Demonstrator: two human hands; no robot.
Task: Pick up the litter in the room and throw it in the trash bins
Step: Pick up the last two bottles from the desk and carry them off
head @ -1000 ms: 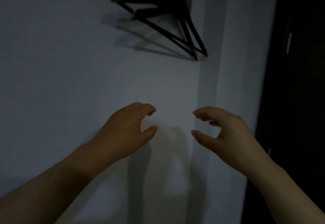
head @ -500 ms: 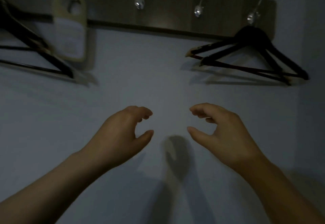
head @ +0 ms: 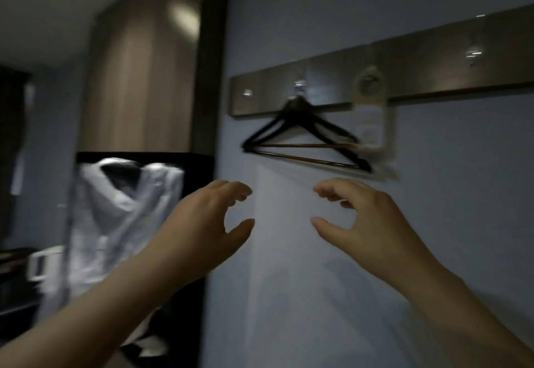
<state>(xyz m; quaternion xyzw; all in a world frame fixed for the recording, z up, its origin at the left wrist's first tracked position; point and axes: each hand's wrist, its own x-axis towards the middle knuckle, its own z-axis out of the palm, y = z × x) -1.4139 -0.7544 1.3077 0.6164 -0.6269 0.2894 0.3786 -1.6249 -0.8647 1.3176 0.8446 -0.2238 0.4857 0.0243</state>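
Observation:
My left hand (head: 202,223) and my right hand (head: 367,223) are raised side by side in front of a pale wall (head: 318,295). Both have curled, spread fingers and hold nothing. No litter and no trash bin shows in this dim, blurred view.
A wooden hook rail (head: 419,75) on the wall carries black hangers (head: 303,142) and a door-hanger card (head: 371,113). To the left, a white shirt (head: 115,217) hangs in a dark open wardrobe (head: 199,165). A white mug (head: 40,263) stands on a dark shelf at far left.
The view has swung left along the wall: the right-hand hangers have gone out of sight and the wardrobe with the shirt has come in. Both hands keep the same open pose.

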